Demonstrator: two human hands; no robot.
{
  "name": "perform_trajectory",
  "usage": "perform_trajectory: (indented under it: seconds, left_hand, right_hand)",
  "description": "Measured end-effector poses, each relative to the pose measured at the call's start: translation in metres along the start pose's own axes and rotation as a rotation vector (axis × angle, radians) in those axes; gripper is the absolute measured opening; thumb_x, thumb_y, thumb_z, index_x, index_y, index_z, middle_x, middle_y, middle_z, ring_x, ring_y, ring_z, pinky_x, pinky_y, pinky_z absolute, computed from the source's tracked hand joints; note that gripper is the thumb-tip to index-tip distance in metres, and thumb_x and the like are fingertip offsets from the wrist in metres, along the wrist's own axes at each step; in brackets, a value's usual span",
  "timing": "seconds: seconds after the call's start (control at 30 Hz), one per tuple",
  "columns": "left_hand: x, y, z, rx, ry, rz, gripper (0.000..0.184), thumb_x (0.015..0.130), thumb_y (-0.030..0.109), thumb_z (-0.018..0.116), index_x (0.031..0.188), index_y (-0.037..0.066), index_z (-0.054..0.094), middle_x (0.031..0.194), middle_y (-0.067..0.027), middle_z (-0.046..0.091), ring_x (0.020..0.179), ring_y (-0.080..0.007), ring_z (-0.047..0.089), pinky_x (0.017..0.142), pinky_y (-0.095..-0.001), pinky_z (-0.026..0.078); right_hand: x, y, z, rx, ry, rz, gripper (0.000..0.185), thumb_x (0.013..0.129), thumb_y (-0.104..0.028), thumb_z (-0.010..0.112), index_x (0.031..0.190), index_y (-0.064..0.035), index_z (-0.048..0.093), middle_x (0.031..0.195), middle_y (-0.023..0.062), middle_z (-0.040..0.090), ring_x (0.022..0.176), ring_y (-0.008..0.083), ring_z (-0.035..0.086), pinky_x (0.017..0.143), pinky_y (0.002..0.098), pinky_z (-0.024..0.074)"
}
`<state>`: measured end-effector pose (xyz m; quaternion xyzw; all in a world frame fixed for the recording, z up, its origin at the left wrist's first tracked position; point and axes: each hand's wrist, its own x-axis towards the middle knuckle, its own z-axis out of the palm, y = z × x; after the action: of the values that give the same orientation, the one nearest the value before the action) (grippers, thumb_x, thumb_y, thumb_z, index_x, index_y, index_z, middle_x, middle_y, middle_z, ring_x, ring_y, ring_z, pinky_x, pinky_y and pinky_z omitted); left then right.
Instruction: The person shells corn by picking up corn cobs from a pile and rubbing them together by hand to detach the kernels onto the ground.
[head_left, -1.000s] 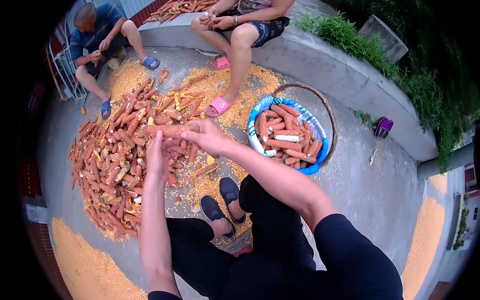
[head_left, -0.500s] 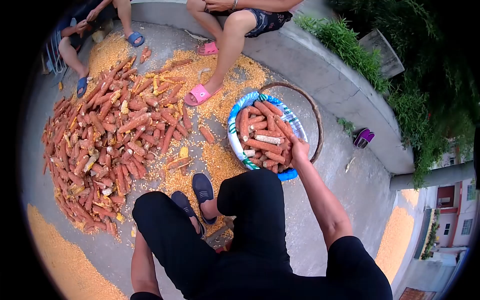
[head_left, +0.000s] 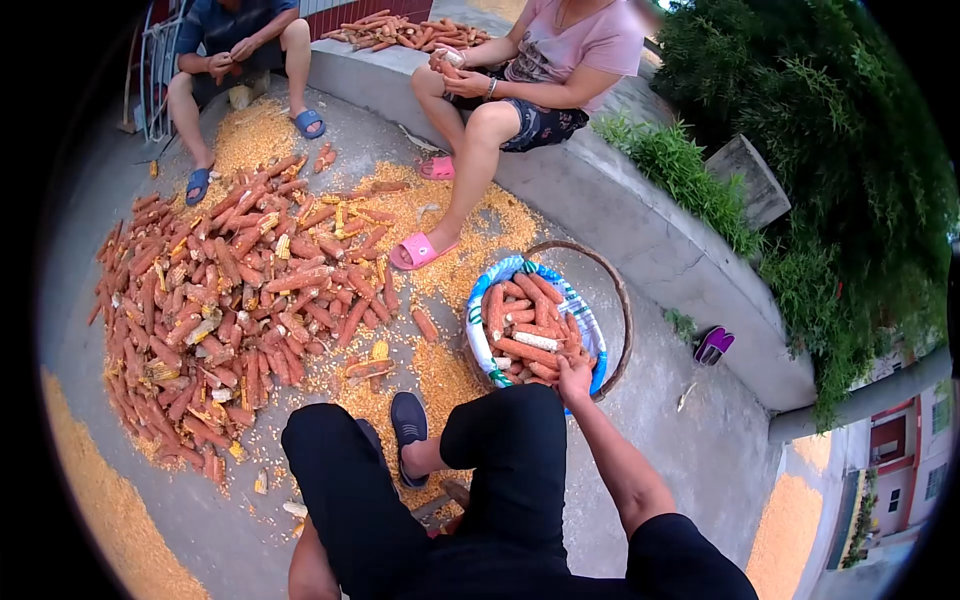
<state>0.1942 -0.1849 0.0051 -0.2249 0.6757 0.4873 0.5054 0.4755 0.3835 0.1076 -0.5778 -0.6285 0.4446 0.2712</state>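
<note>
My right hand (head_left: 574,380) is at the near right rim of a basket (head_left: 480,345) lined with blue, white and green plastic. Its fingers are closed around the end of a reddish corncob (head_left: 572,332), partly hidden by the hand. Stripped corncobs (head_left: 520,318) fill the basket, one of them whitish. A brown hooped handle (head_left: 628,310) curves out on the basket's right side. Of my left arm only the forearm (head_left: 311,565) shows; my left hand is hidden behind my left knee.
A large heap of cobs (head_left: 230,300) lies left, with loose kernels (head_left: 445,385) around it. Two people sit opposite, one holding a cob (head_left: 452,62). A low concrete wall (head_left: 660,240) curves behind the basket. Purple shoes (head_left: 713,345) stand near it.
The view has tilted up, showing more of the two people and cobs on the wall. My right hand has moved down and nearer along the basket's right side.
</note>
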Motion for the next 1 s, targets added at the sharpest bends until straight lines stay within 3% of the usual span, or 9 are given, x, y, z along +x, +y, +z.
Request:
perform_trajectory:
  seconds: [0.27,0.33,0.37,0.5,0.57,0.73,0.83,0.97,1.0]
  left_hand:
    - [0.023,-0.03,-0.002,-0.061,-0.031,0.058,0.028,0.098,0.03,0.06,0.112,0.006,0.063,0.082,-0.0081,0.066,0.072,-0.0185,0.066,0.061,-0.0361,0.055]
    - [0.023,-0.053,-0.002,-0.078,-0.028,0.056,0.027,0.097,0.029,0.061,0.111,0.006,0.063,0.081,-0.0084,0.065,0.071,-0.0189,0.066,0.06,-0.0368,0.055]
    - [0.02,-0.062,0.001,-0.097,-0.018,0.044,0.027,0.097,0.029,0.061,0.11,0.006,0.064,0.081,-0.0085,0.065,0.07,-0.0192,0.066,0.06,-0.0371,0.055]
    - [0.023,-0.086,0.002,-0.189,0.037,-0.015,0.025,0.095,0.028,0.063,0.107,0.005,0.064,0.079,-0.0091,0.065,0.068,-0.0201,0.066,0.058,-0.0384,0.055]
    - [0.035,-0.091,-0.003,-0.227,0.073,-0.04,0.024,0.095,0.027,0.063,0.105,0.005,0.065,0.078,-0.0094,0.064,0.067,-0.0206,0.066,0.058,-0.039,0.055]
    - [0.06,-0.086,-0.053,-0.193,0.266,0.056,0.018,0.09,0.02,0.067,0.091,0.003,0.061,0.069,-0.0103,0.06,0.052,-0.0223,0.06,0.045,-0.0382,0.053]
    - [0.058,-0.041,-0.096,-0.173,0.549,0.113,0.022,0.089,0.023,0.07,0.095,0.003,0.064,0.073,-0.0127,0.064,0.054,-0.02,0.062,0.046,-0.037,0.051]
    - [0.082,0.03,-0.178,-0.052,1.037,0.279,0.038,0.086,0.037,0.072,0.098,0.0,0.071,0.092,-0.0183,0.073,0.083,-0.0294,0.071,0.078,-0.0416,0.055]
    - [0.085,0.051,-0.197,-0.091,1.111,0.272,0.043,0.086,0.041,0.071,0.1,0.0,0.073,0.099,-0.0222,0.074,0.097,-0.034,0.071,0.088,-0.0424,0.054]
  right_hand:
    - [-0.028,-0.167,0.028,-0.372,-0.029,-0.88,0.039,0.103,-0.025,0.059,0.132,0.0001,0.058,0.103,0.0211,0.073,0.092,0.0274,0.073,0.086,0.0391,0.0542]
    - [-0.054,-0.21,0.05,-0.206,-0.221,-0.772,0.038,0.102,-0.024,0.06,0.132,0.0002,0.058,0.101,0.0204,0.073,0.09,0.0249,0.073,0.083,0.0378,0.0544]
    - [-0.08,-0.239,0.059,-0.277,-0.296,-0.653,0.037,0.104,-0.016,0.057,0.136,0.0019,0.054,0.121,0.0186,0.07,0.09,0.0215,0.072,0.082,0.0341,0.0567]
    - [-0.074,-0.216,0.113,-0.294,-0.474,-0.781,0.033,0.103,-0.016,0.06,0.131,0.0012,0.059,0.093,0.0122,0.07,0.082,0.0176,0.071,0.072,0.0303,0.0545]
    - [-0.076,-0.21,0.13,-0.537,-0.54,-0.842,0.031,0.1,-0.02,0.062,0.126,-0.0031,0.063,0.096,0.0139,0.069,0.095,0.0266,0.066,0.096,0.0416,0.0458]
    - [-0.067,-0.194,0.142,-0.817,-0.678,-0.94,0.027,0.098,-0.027,0.063,0.117,-0.0076,0.066,0.095,0.0158,0.07,0.115,0.0382,0.055,0.11,0.0503,0.029]
    - [-0.084,-0.205,0.147,-0.822,-0.842,-0.751,0.029,0.1,-0.029,0.06,0.117,-0.007,0.065,0.085,0.016,0.072,0.134,0.0455,0.043,0.119,0.0541,0.0166]
    - [-0.083,-0.211,0.148,-0.8,-0.862,-0.737,0.027,0.101,-0.024,0.059,0.117,-0.002,0.063,0.087,0.0138,0.069,0.103,0.034,0.064,0.106,0.0451,0.0373]
    - [-0.09,-0.217,0.15,-0.696,-0.916,-0.529,0.025,0.101,-0.021,0.06,0.117,-0.0008,0.062,0.088,0.0126,0.067,0.084,0.0267,0.072,0.095,0.0399,0.0496]
